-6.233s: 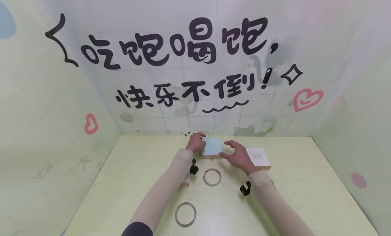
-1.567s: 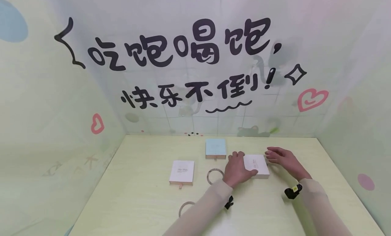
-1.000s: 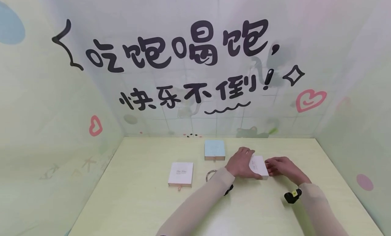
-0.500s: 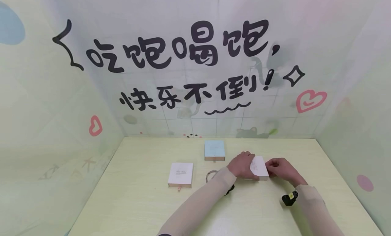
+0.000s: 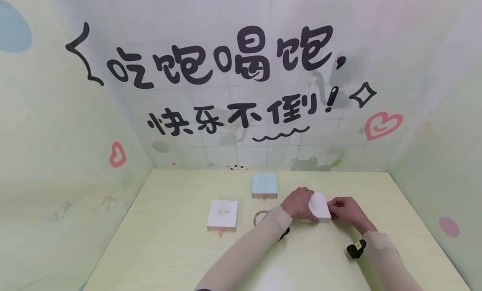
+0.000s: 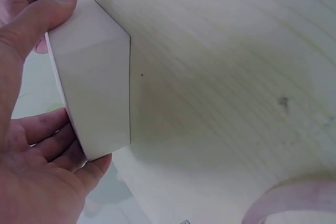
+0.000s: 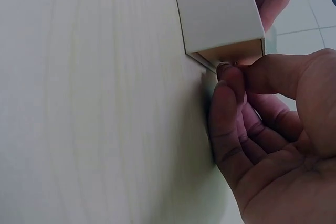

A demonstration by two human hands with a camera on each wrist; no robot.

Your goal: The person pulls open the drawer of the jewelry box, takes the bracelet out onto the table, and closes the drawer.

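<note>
A white drawer box (image 5: 321, 206) with small print on its lid lies at the right of the table, its drawer end facing right. My left hand (image 5: 299, 204) grips it from the left; in the left wrist view the thumb lies on one side of the box (image 6: 100, 87) and fingers on the other. At the drawer end my right hand (image 5: 348, 211) pinches with thumb and forefinger. The right wrist view shows those fingertips right against the brownish drawer front (image 7: 231, 52); the pull tab between them is hidden. The drawer looks closed.
Another white drawer box (image 5: 223, 215) with a small pull tab lies left of centre. A light blue drawer box (image 5: 264, 184) sits near the back wall. A pale bangle (image 5: 255, 219) shows partly beside the left forearm. Printed walls enclose the table (image 5: 169, 249).
Over six seconds my hands have gone from the blue box to the right white box, which is turned a quarter. Lately my right fingers have closed into a pinch at its drawer end.
</note>
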